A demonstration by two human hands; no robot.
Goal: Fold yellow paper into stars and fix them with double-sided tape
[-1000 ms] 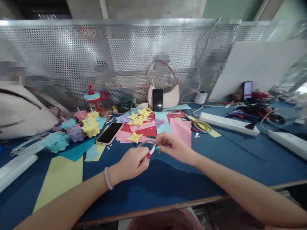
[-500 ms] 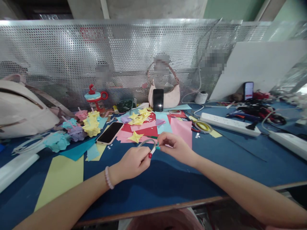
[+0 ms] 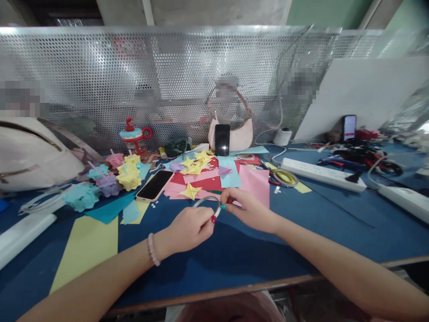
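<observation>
While several folded yellow stars [image 3: 196,166] already lie on the coloured paper sheets [image 3: 231,181] farther back, the left hand [image 3: 186,230] and right hand [image 3: 246,206] both pinch a thin tape ring [image 3: 207,202] just above the near blue table [image 3: 234,255], its strip apparently not yet drawn out.

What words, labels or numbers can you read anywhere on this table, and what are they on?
None can be read.
The phone lying by the paper has a dark, blank screen.
The phone propped against the pink bag is dark too.
The phone at the far right is lit, but its screen is too small to read.
The tape roll between the left hand and the right hand shows no print.
</observation>
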